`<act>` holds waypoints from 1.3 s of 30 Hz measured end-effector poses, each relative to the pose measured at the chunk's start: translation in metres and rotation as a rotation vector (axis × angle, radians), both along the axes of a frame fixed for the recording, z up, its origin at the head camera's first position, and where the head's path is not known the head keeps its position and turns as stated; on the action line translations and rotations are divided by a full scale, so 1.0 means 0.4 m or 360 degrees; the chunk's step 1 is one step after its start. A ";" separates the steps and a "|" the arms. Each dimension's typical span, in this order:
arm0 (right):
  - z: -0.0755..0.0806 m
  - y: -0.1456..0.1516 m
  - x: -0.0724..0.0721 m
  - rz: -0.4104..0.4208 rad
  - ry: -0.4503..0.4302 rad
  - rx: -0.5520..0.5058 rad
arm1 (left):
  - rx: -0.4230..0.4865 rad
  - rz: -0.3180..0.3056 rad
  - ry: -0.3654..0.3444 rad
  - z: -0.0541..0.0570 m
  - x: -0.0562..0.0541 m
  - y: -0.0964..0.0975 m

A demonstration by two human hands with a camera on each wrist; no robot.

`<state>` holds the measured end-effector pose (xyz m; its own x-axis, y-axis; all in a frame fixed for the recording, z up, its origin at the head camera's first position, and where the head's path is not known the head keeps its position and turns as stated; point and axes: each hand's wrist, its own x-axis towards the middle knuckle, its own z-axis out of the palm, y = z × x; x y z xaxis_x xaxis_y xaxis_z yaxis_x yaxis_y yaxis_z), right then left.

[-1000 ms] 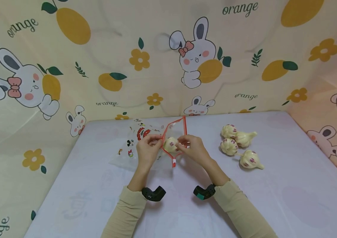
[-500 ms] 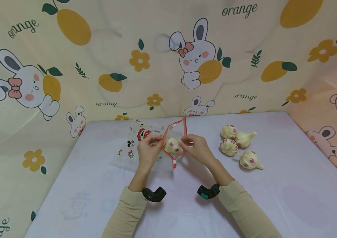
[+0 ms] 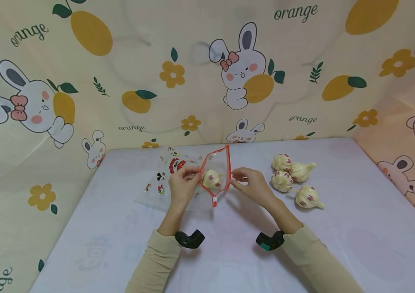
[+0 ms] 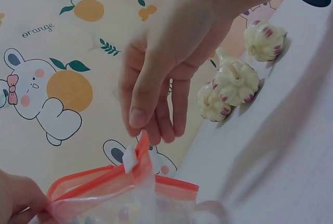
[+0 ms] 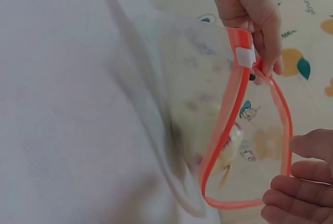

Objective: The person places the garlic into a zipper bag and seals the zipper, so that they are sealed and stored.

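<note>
A clear zip bag (image 3: 178,195) with cartoon prints and a red zip edge (image 3: 228,162) lies on the table, its mouth spread wide towards the right. My left hand (image 3: 184,185) pinches the red edge on the mouth's left side. One garlic bulb (image 3: 212,179) rests inside the bag, just within the mouth; the right wrist view shows it through the film. Beside the right edge of the mouth is my right hand (image 3: 253,185), its fingers loosely extended and nothing held. The white slider (image 5: 245,56) sits at one end of the zip.
Several more garlic bulbs (image 3: 300,171) are grouped on the table to the right of my right hand. A patterned cloth (image 3: 193,73) with rabbits and oranges rises behind the white table (image 3: 101,228).
My right hand has let go of the garlic bulb and drawn back to the right, out of the bag's mouth. My left hand keeps its pinch on the bag.
</note>
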<state>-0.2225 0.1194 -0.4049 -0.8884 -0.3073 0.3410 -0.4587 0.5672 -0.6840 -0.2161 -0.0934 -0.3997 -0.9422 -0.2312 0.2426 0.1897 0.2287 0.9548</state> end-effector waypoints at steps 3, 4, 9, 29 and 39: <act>-0.001 0.015 0.006 0.0000 0.0005 0.0041 | 0.0000 -0.0001 0.0000 0.002 0.002 0.000; -0.002 0.020 0.008 0.0002 0.0001 0.0054 | -0.0003 0.0001 0.0001 0.002 0.002 0.000; -0.004 0.045 0.016 -0.0006 -0.0018 0.0110 | -0.0029 0.0005 0.0016 0.004 0.002 0.000; 0.025 0.133 0.048 -0.0041 0.0105 0.0247 | -0.0061 0.0017 0.0012 -0.003 -0.003 0.000; 0.022 0.171 0.056 -0.0037 0.0086 0.0226 | -0.0061 0.0022 -0.0002 0.000 -0.001 0.001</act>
<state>-0.2002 0.1880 -0.3961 -0.8772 -0.3355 0.3434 -0.4786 0.6671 -0.5709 -0.2166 -0.0930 -0.3996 -0.9393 -0.2348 0.2503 0.1850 0.2680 0.9455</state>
